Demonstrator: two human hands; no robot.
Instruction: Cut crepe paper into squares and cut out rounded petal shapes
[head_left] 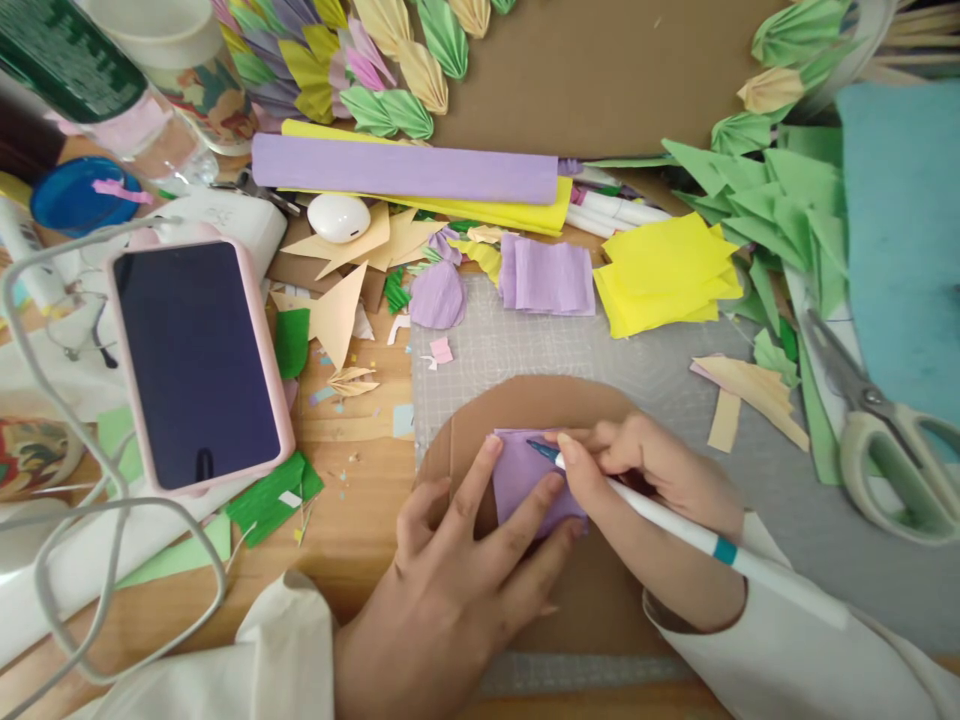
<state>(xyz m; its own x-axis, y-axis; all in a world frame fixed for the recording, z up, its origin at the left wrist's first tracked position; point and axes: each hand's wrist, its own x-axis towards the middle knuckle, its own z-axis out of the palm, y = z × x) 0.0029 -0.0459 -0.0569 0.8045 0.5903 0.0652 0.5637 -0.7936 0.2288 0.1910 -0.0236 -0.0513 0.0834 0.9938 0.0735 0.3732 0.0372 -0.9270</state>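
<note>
A small purple paper square [514,480] lies on a rounded piece of brown cardboard [592,590]. Spread fingers of my left hand [469,590] press flat on the paper from the near left side. My right hand [652,490] grips a white marker [667,522] with a teal band, its dark blue tip touching or just over the upper part of the purple square. Beneath the cardboard is a grey cutting mat [772,540]. Beyond my hands sit a stack of purple paper pieces [547,275] and a stack of yellow paper pieces [671,275].
Scissors [877,420] lie at the right beside green paper leaves [787,200]. A phone [202,365] in a pink case and a looped white cable [112,510] are at the left. Rolled purple paper [412,168] crosses the back, near folded paper leaves on cardboard.
</note>
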